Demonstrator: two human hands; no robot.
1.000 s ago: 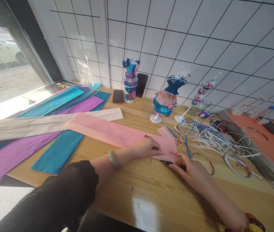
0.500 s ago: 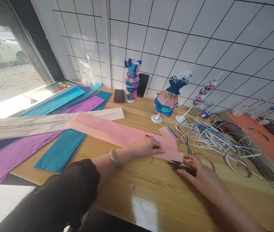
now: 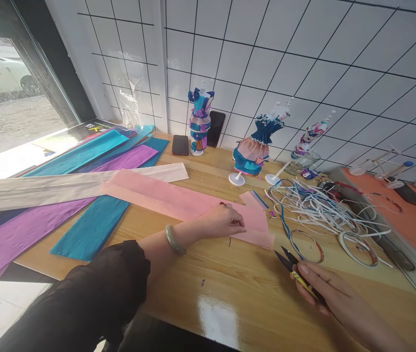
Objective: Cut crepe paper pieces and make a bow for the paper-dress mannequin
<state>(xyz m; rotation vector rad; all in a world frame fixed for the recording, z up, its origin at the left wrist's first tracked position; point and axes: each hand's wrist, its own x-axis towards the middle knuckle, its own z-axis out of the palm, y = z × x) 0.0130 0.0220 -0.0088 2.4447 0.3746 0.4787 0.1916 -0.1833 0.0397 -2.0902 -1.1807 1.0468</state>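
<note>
Small craft workshop, street level by the look of it. Giveaways: wooden counter [image 3: 171, 298] set against a white tiled wall [image 3: 303, 29], used for making things. Teal strip [image 3: 90, 232], purple strip [image 3: 39, 234] and pink strip [image 3: 160, 195] of crepe-like material laid out, plus a tangle of narrow white trimmings [image 3: 314, 210]. Miniature dress forms [image 3: 253, 149] wear tiny outfits in similar colours. Snips [image 3: 305, 282] in the right hand [image 3: 325, 286]. Big window [image 3: 20, 112] at left, car [image 3: 0, 73] parked right outside.
</note>
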